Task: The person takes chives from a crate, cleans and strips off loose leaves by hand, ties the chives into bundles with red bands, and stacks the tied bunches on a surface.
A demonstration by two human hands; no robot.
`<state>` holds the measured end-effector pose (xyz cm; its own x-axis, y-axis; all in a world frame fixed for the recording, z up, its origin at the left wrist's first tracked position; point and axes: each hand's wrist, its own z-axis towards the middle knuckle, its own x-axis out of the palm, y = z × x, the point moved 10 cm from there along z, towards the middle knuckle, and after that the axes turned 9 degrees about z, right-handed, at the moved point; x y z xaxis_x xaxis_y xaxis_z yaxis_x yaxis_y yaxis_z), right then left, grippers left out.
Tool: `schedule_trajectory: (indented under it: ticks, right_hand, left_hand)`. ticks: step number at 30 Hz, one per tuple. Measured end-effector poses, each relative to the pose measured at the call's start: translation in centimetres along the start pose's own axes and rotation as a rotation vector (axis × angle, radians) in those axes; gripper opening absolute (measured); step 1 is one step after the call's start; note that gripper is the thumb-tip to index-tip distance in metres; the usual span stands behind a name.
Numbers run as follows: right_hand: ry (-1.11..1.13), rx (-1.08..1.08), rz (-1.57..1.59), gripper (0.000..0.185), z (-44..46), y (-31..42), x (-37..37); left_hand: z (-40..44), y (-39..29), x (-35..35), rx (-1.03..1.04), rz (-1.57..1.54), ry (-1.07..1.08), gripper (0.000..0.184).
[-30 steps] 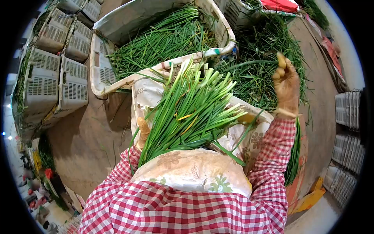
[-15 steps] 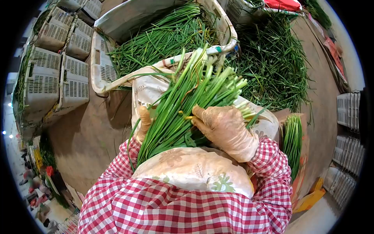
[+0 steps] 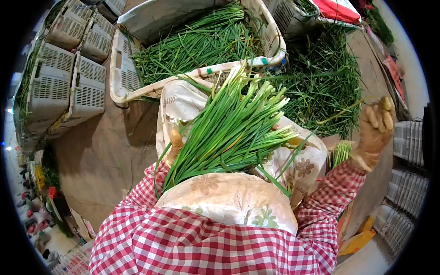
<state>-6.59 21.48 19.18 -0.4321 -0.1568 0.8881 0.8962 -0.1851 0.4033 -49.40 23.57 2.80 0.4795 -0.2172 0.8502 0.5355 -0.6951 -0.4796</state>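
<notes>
Green stalks [image 3: 229,133] are rested against the left hand [image 3: 174,149], its closure mostly hidden, untellable; right hand [image 3: 378,123] is half-curled, hold on nearby yellowed blade [image 3: 341,111] unclear; light, uncrushing support is probably best given.

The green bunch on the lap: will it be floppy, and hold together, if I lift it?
The green bunch would probably flex rather than stay rigid: it consists of long, thin leaves. It may shed some, since no tie shows around it and a few stray onto the floral-patterned cloth. Its glossy surface suggests it could be slippery.
</notes>
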Motion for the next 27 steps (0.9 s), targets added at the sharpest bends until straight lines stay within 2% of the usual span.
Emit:
schedule_trajectory:
  ticks: [2,3,5,6,8,9,10,11,12,13,14,16,18,19,22,24,25,26,27]
  right_hand:
    - [0.038,-0.183,-0.212,0.025,1.1,3.1,0.2]
    - [0.040,-0.184,-0.213,0.025,1.5,3.0,-0.7]
    - [-0.705,-0.360,-1.273,0.035,-0.5,5.6,-6.6]
    - [-0.876,-0.270,-1.510,0.047,-1.2,5.3,-8.8]
    - [-0.830,-0.029,-1.795,0.054,-0.1,-2.3,-4.3]
    - [-0.678,-0.036,-1.664,0.047,0.6,-6.4,-1.0]
    - [-0.528,0.012,-1.403,0.033,0.9,-9.7,0.8]
    - [-0.493,0.097,-1.305,0.019,0.5,-12.1,1.5]
    - [-0.355,0.084,-1.191,0.018,0.0,-14.3,2.2]
    - [-0.338,0.214,-1.061,0.019,-0.8,-16.4,2.6]
    - [-0.315,0.284,-1.032,0.017,-1.4,-17.8,2.4]
    - [-0.410,0.075,-1.012,0.018,-2.1,-19.4,3.5]
    - [-0.343,0.328,-1.007,0.020,-3.0,-21.7,3.6]
    - [-0.352,0.464,-1.100,0.019,-3.5,-22.8,3.7]
    - [-0.293,0.780,-1.318,0.035,-4.0,-26.5,3.1]
    - [-0.085,0.658,-1.498,0.028,-3.7,-29.1,2.8]
    - [-0.230,0.693,-1.304,0.027,-3.9,-29.1,3.5]
    - [-0.232,0.693,-1.305,0.027,-3.7,-28.6,4.0]
    - [-0.328,0.812,-1.133,0.025,-4.5,-28.9,3.4]
  left_hand:
    - [-0.1,0.0,-0.4,0.012,-0.005,0.003,0.099]
    - [-0.1,0.0,-0.5,0.018,-0.009,0.004,0.099]
    - [-0.1,0.2,-0.8,0.023,-0.011,0.007,0.098]
    - [-0.2,0.2,-1.0,0.027,-0.017,0.003,0.098]
    - [-0.2,0.0,-1.1,0.034,-0.024,0.009,0.098]
    - [-0.2,0.0,-1.2,0.033,-0.030,0.009,0.098]
    - [-0.2,-0.1,-1.1,0.032,-0.037,0.013,0.097]
    - [-0.2,-0.1,-1.1,0.029,-0.044,0.016,0.097]
    - [-0.2,-0.2,-1.0,0.031,-0.055,0.023,0.097]
    - [-0.2,-0.3,-1.0,0.035,-0.061,0.027,0.097]
    - [-0.3,-0.3,-1.1,0.037,-0.061,0.026,0.097]
    - [-0.4,-0.6,-1.2,0.045,-0.060,0.029,0.096]
    - [-0.4,-0.5,-1.0,0.039,-0.063,0.040,0.096]
    - [-0.4,-0.5,-0.9,0.039,-0.062,0.046,0.096]
    - [-0.4,-0.2,-1.2,0.026,-0.074,0.054,0.095]
    - [-0.2,0.2,-1.2,0.003,-0.073,0.062,0.095]
    - [-0.2,0.0,-0.7,0.057,-0.031,-0.011,0.093]
    - [0.0,-0.2,0.3,0.056,-0.033,-0.010,0.093]
    - [0.1,-0.4,1.4,0.049,-0.079,0.026,0.093]
